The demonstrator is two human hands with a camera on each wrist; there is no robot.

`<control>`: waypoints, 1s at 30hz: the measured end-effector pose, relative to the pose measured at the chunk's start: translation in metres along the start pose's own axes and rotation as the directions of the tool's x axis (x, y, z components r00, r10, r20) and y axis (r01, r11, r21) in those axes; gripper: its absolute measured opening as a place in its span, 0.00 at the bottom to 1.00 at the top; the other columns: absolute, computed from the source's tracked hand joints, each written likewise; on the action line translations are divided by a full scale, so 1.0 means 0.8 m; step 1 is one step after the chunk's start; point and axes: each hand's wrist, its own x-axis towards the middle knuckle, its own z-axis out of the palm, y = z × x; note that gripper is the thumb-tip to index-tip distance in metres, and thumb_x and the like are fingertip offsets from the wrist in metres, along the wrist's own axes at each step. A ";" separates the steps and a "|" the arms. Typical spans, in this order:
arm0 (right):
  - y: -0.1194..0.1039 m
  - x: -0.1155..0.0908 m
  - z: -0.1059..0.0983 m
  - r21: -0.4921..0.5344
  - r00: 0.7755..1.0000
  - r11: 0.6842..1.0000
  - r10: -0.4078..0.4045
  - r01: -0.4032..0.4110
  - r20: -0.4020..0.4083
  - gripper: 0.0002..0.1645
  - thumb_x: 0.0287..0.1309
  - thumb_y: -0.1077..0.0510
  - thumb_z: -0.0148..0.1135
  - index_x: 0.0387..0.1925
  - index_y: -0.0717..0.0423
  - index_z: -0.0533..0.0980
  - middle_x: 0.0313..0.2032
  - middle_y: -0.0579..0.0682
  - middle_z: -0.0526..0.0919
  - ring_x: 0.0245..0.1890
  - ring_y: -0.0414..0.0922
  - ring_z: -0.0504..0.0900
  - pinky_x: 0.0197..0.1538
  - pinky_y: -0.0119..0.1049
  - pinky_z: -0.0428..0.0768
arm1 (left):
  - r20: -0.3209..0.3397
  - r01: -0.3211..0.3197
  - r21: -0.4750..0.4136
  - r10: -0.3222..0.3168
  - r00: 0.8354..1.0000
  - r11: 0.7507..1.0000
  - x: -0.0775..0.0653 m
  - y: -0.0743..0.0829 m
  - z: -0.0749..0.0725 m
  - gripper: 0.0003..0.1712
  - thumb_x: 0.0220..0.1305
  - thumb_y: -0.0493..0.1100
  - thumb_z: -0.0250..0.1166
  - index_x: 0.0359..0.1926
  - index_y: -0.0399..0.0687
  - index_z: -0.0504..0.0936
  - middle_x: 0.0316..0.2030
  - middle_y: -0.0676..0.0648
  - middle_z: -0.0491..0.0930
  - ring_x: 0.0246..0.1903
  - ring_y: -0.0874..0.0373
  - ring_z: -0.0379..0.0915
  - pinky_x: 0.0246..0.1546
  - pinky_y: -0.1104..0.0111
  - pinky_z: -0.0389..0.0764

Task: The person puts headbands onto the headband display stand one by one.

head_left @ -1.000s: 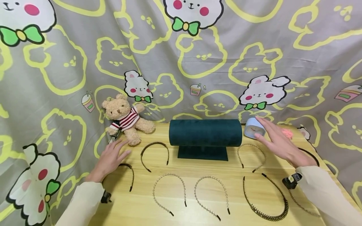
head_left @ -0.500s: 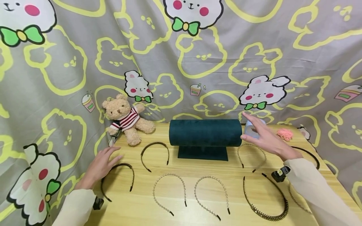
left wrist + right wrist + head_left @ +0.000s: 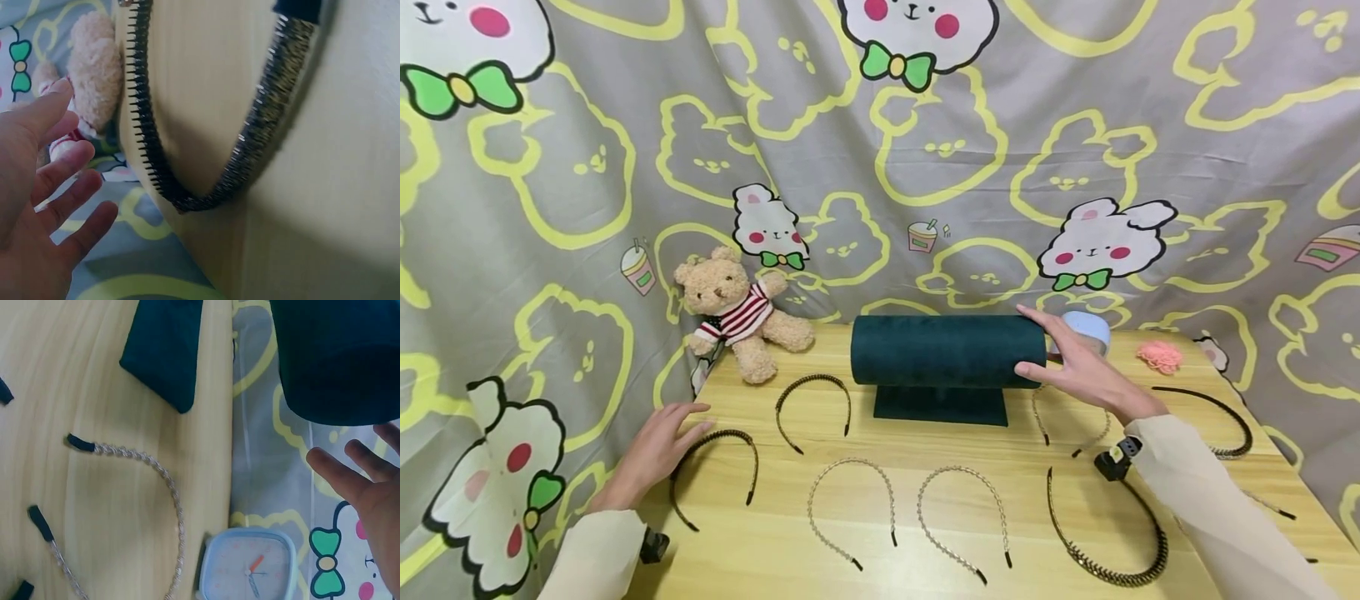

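Note:
A dark green velvet cylinder stand (image 3: 943, 350) sits at the back of the table. At its right end is my right hand (image 3: 1084, 371), thumb and fingers apart; in the right wrist view the fingertips (image 3: 353, 447) come right to the cylinder's end. My left hand (image 3: 653, 448) hovers by a dark spiky headband (image 3: 730, 432) on the left, fingers spread and holding nothing, as the left wrist view shows. Below my right hand, a clear beaded headband (image 3: 180, 519) lies on the table, partly hidden in the head view. Beside the cylinder stands a light blue clock (image 3: 247, 569).
Two clear beaded headbands (image 3: 850, 460) lie in the middle front. A dark headband (image 3: 814, 377) lies left of the stand; larger ones (image 3: 1120, 577) lie at right. A teddy bear (image 3: 718, 283) and a pink fluffy thing (image 3: 1159, 357) sit at the back corners, before a patterned curtain (image 3: 835, 150).
My right hand has moved left from the clock to the cylinder's right end. My left hand has drawn back down and left, away from the bear, uncovering the dark headband.

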 end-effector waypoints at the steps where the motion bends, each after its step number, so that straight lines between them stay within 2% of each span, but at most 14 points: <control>1: 0.000 0.000 0.002 0.001 1.000 1.000 0.001 -0.001 -0.002 0.55 0.74 0.44 0.71 0.88 0.22 0.47 0.87 0.54 0.51 0.83 0.63 0.57 0.72 0.71 0.72 | -0.002 0.000 -0.003 0.000 1.000 1.000 -0.001 -0.002 0.001 0.27 0.83 0.51 0.63 0.69 0.34 0.80 0.66 0.26 0.77 0.63 0.26 0.72 0.63 0.31 0.72; 6: -0.001 0.001 0.007 0.014 1.000 1.000 0.013 -0.012 -0.027 0.55 0.74 0.44 0.71 0.87 0.22 0.48 0.87 0.51 0.51 0.83 0.61 0.57 0.71 0.71 0.73 | 0.008 0.021 -0.024 -0.021 1.000 0.999 -0.004 -0.014 0.007 0.27 0.83 0.51 0.63 0.69 0.35 0.80 0.65 0.27 0.78 0.60 0.28 0.76 0.59 0.33 0.77; 10: 0.000 0.001 0.009 0.033 0.999 0.999 0.020 -0.019 -0.029 0.54 0.74 0.44 0.70 0.87 0.19 0.47 0.88 0.51 0.50 0.84 0.62 0.56 0.72 0.73 0.71 | 0.006 0.011 -0.037 -0.010 1.000 0.999 -0.006 -0.022 0.012 0.24 0.82 0.48 0.65 0.67 0.35 0.82 0.62 0.29 0.81 0.53 0.32 0.82 0.52 0.38 0.83; 13: 0.001 0.001 0.010 0.054 0.999 0.998 0.022 -0.020 -0.030 0.53 0.75 0.45 0.70 0.86 0.19 0.48 0.88 0.51 0.50 0.84 0.63 0.56 0.73 0.74 0.70 | 0.003 0.009 -0.052 -0.009 1.000 0.999 -0.007 -0.026 0.016 0.22 0.80 0.46 0.67 0.65 0.38 0.84 0.58 0.34 0.84 0.47 0.41 0.85 0.46 0.48 0.85; 17: 0.002 0.001 0.011 0.083 0.999 0.996 0.024 -0.021 -0.031 0.53 0.76 0.47 0.69 0.86 0.19 0.49 0.87 0.51 0.50 0.84 0.63 0.56 0.74 0.74 0.69 | 0.016 0.040 -0.073 -0.039 0.999 0.997 -0.011 -0.031 0.021 0.20 0.79 0.48 0.69 0.63 0.43 0.87 0.52 0.43 0.86 0.42 0.57 0.81 0.40 0.62 0.81; 21: 0.002 0.002 0.013 0.105 1.000 0.994 0.016 -0.013 -0.027 0.53 0.76 0.48 0.69 0.88 0.24 0.48 0.87 0.53 0.49 0.83 0.65 0.57 0.73 0.74 0.70 | 0.042 0.078 -0.105 -0.074 0.996 0.991 -0.014 -0.037 0.024 0.19 0.78 0.50 0.70 0.62 0.47 0.88 0.49 0.47 0.86 0.41 0.64 0.77 0.39 0.66 0.79; 26: 0.001 0.003 0.014 0.114 0.999 0.993 0.019 -0.016 -0.026 0.52 0.76 0.48 0.69 0.88 0.27 0.49 0.87 0.54 0.48 0.82 0.64 0.59 0.73 0.73 0.71 | 0.072 0.127 -0.139 -0.118 0.990 0.982 -0.015 -0.043 0.027 0.18 0.78 0.51 0.70 0.61 0.49 0.89 0.51 0.45 0.85 0.43 0.61 0.78 0.40 0.67 0.79; 30: 0.001 0.001 0.012 0.124 0.999 0.992 0.026 -0.023 -0.023 0.52 0.76 0.50 0.69 0.88 0.26 0.49 0.87 0.55 0.48 0.83 0.65 0.58 0.73 0.73 0.71 | 0.073 0.133 -0.127 -0.124 0.990 0.983 -0.012 -0.045 0.029 0.16 0.77 0.49 0.71 0.59 0.48 0.90 0.51 0.44 0.86 0.45 0.56 0.80 0.42 0.64 0.79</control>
